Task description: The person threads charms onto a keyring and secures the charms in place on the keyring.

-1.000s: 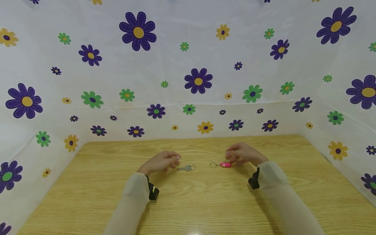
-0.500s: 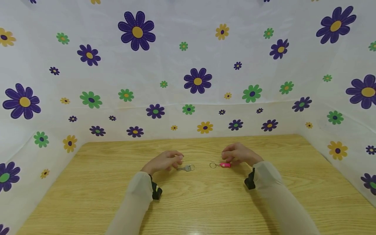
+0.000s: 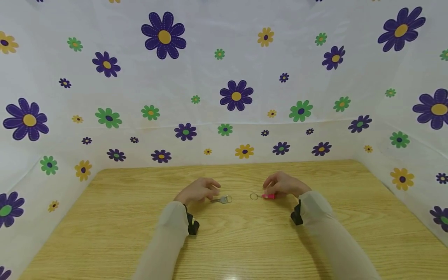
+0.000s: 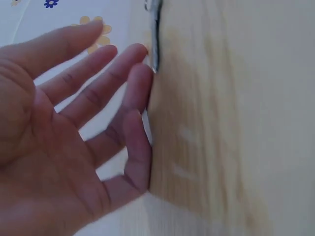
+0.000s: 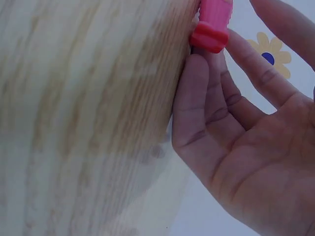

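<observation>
On the wooden table lies a silver key (image 3: 223, 200) with a small ring at its right end. My left hand (image 3: 199, 189) is right beside its blade, fingers loosely bent and thumb spread apart. In the left wrist view the key (image 4: 156, 39) stands just past the fingertips, and the little-finger side rests along the tabletop. A pink charm (image 3: 269, 196), its kind unclear, lies to the right with a metal split ring on a short chain. My right hand (image 3: 285, 184) reaches over it. In the right wrist view fingers touch the charm's red end (image 5: 210, 37), while the thumb stands off.
The wooden tabletop (image 3: 231, 241) is enclosed at the back and both sides by a white cloth (image 3: 196, 77) printed with purple, green and yellow flowers. Black wrist cameras (image 3: 192, 225) sit at the sleeve cuffs.
Both hands have moved inward, the left to the right toward the key, the right to the left over the pink charm. Key and charm lie where they were.
</observation>
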Available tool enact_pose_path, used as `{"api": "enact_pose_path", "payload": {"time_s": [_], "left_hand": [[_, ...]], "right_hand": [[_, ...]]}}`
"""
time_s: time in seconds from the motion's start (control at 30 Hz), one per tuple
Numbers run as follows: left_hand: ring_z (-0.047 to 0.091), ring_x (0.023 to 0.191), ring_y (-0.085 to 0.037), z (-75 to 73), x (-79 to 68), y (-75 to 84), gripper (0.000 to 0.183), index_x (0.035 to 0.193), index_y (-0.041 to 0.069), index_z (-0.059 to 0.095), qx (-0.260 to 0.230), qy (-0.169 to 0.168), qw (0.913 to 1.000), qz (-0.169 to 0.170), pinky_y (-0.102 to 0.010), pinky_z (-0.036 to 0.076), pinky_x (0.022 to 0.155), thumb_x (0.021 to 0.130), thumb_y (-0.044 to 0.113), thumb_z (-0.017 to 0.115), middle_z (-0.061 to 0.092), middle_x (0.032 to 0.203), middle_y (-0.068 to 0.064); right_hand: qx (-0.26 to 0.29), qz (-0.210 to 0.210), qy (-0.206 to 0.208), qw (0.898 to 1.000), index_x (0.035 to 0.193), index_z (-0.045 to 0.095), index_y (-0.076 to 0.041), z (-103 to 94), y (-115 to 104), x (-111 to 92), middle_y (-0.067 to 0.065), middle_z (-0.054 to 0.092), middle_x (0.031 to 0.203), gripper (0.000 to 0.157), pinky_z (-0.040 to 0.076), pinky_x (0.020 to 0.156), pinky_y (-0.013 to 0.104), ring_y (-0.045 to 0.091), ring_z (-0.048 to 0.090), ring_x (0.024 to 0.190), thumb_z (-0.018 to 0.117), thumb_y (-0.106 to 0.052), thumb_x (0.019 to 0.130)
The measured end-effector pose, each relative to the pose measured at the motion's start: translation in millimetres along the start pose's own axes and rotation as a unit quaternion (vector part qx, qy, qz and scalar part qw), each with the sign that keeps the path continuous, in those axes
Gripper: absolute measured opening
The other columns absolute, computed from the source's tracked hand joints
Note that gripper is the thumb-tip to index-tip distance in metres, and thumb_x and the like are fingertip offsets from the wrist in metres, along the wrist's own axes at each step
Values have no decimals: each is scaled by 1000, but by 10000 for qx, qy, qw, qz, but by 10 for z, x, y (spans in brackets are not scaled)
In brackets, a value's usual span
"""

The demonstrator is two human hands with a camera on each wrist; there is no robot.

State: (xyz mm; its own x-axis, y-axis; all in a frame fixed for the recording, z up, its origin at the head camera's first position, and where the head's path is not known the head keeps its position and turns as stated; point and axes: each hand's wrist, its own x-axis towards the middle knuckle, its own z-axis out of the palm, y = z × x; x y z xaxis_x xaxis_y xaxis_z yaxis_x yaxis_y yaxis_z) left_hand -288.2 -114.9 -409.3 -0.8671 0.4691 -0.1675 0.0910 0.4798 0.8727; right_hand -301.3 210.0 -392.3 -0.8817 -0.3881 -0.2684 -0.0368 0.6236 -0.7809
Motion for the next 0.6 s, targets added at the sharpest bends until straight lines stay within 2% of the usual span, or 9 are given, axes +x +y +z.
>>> {"api": "enact_pose_path", "payload": {"time_s": [0.1, 0.2, 0.37, 0.5, 0.6], "left_hand": [[64, 90, -22, 20, 7, 51, 38, 129, -10, 61, -57, 68, 9999, -93, -34, 50, 78, 95, 6, 67, 69, 109, -14], [61, 86, -19, 58, 18, 87, 37, 123, -10, 64, -39, 218, 9994, -254, -33, 51, 77, 89, 3, 72, 69, 102, -12], [60, 83, -19, 127, 46, 119, 32, 114, -5, 70, 417, 457, 9968, -511, -33, 51, 77, 84, 3, 80, 69, 96, -8], [60, 88, -20, 172, 55, 146, 32, 110, 0, 72, 758, 515, 9935, -680, -39, 50, 87, 82, 7, 84, 68, 97, -5], [61, 90, -21, 202, 60, 162, 32, 110, 1, 72, 875, 485, 9928, -665, -42, 50, 90, 81, 8, 85, 68, 98, -5]], "right_hand": [[-157, -98, -47, 9998, 108, 69, 8, 9, -13, 14, 8, 64, 91, 26, 45, 67, 28, 17, 53, 78, 77, -6, 88], [-113, -167, -52, 9998, 106, 70, 8, 31, -12, 26, 8, 64, 90, 26, 47, 71, 28, 16, 53, 78, 79, -6, 86], [208, -233, 6, 9995, 104, 69, 10, 89, -13, 25, 8, 65, 85, 24, 46, 66, 27, 14, 52, 71, 79, -1, 85], [180, -279, 101, 9994, 102, 69, 11, 111, -19, 8, 7, 66, 83, 23, 45, 63, 26, 13, 51, 69, 79, -1, 85], [93, -175, 162, 9997, 100, 70, 10, 104, -23, -11, 6, 66, 82, 21, 43, 62, 25, 13, 50, 68, 80, -2, 85]]}}
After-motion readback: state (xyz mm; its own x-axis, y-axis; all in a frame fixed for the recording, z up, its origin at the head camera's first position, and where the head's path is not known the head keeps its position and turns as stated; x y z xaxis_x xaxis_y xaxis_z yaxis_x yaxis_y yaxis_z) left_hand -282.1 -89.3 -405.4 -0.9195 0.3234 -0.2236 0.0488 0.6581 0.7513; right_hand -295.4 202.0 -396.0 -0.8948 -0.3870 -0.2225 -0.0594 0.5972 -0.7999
